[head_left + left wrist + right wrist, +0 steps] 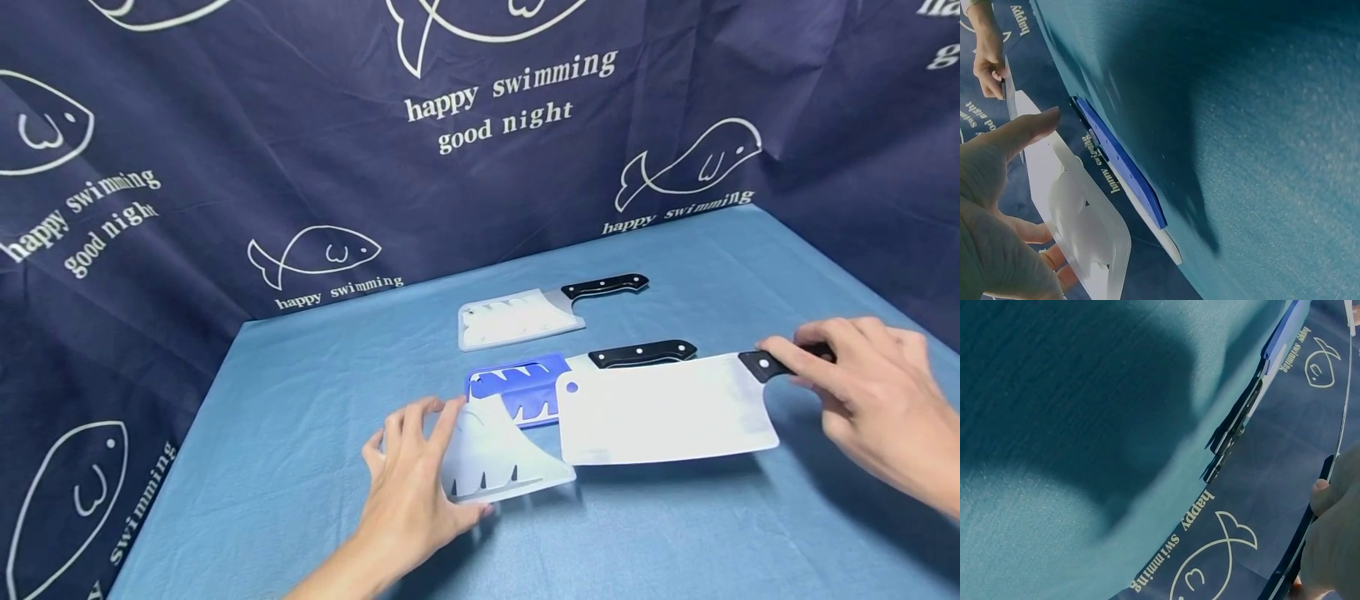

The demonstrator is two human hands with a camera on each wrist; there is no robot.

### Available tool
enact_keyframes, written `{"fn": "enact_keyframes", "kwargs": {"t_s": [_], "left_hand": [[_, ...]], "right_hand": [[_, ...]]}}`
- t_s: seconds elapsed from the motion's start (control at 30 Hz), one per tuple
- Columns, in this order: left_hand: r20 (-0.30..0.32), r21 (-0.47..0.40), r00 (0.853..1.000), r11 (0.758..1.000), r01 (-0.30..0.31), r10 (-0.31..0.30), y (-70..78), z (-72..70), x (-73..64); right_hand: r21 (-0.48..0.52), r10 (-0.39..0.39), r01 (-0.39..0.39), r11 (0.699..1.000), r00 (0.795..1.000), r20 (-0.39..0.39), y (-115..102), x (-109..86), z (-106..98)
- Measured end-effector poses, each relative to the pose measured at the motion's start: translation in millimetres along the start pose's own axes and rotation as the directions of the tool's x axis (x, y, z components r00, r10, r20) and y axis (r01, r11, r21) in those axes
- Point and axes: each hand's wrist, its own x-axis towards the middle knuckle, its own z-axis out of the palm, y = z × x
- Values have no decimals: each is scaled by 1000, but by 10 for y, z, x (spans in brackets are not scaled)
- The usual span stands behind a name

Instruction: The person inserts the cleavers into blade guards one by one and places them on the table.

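Observation:
My left hand [416, 471] grips a whitish translucent blade cover [498, 462] by its left end, thumb on the lower edge and fingers at the upper edge. In the left wrist view that cover [1075, 206] is held above the cloth. My right hand [873, 387] holds a large cleaver [667, 412] by its black riveted handle, the broad bare blade pointing left. The blade's left end is beside the cover's open right side; whether they touch I cannot tell. Behind them lies a cleaver in a blue cover [501, 385], partly hidden by the held cover and blade.
Farther back on the blue tablecloth [322, 400] lies another black-handled cleaver in a white cover [510, 318]. A dark blue curtain [525, 192] printed with white fish and lettering hangs behind the table and along its sides.

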Motion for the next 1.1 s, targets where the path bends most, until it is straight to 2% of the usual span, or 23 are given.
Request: {"fn": "enact_keyframes", "kwargs": {"t_s": [0.43,0.7,0.87,1.1], "left_hand": [[-22,0,1000,1000,-10,10,-11,2,32],[-8,-7,1000,1000,-21,21,1,12,64],[-9,-20,998,998,-60,60,47,31,105],[-1,-9,996,996,-86,86,137,60,176]], "right_hand": [[-10,2,-2,1000,999,43,0,13,-43],[-23,-48,50,998,995,91,-61,70,-38],[-11,-81,83,997,990,112,-168,112,3],[-20,-135,137,990,986,94,-319,187,100]]}}
